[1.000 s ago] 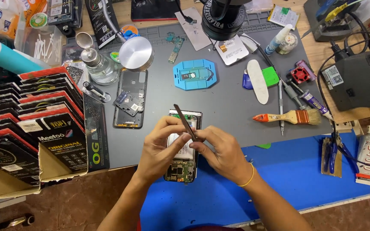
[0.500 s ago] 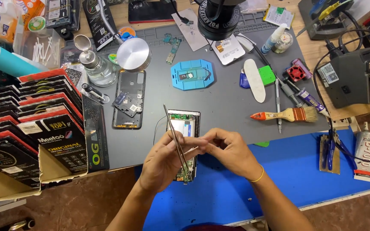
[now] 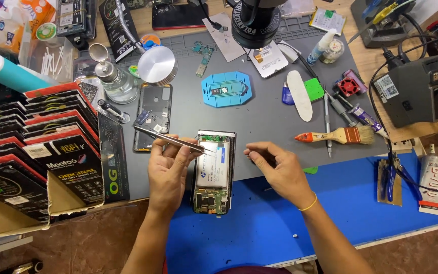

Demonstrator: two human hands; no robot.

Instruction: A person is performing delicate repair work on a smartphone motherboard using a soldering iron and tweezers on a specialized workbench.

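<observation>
Surface: cluttered repair desk [image 3: 259,122], grey mat on the far part, blue mat [image 3: 340,203] on the near part.
Main thing: opened phone [image 3: 214,172], back off, battery and circuit board showing; lies at the near edge of the grey mat, lower end over the blue mat.
Phone axis: long axis runs near-far, almost straight; board end near, top end far.
Left hand: left hand [image 3: 167,170] just left of the phone, grip closed on metal tweezers [image 3: 171,140].
Tweezers axis: long axis left-right, slightly tilted; tips point right, over the phone's far-left part, at or just above the battery. Contact cannot be told.
Right hand: right hand [image 3: 277,167] just right of the phone, fingertips pinched together and pointing left toward the phone's edge; whether something tiny sits in the pinch cannot be told.
Key relation: phone lies between both hands; the left one is nearer, tweezer tips already over it, and tweezers cross the phone's long axis roughly at right angles.
Around, left: stacked red-black boxes [image 3: 31,137], second open phone shell [image 3: 153,119], glass dispenser bottle [image 3: 115,81].
Around, far: blue holder jig [image 3: 226,89], microscope head [image 3: 257,20].
Around, right: orange-handled brush [image 3: 338,136], soldering station [image 3: 424,89], glue tube [image 3: 430,182].
</observation>
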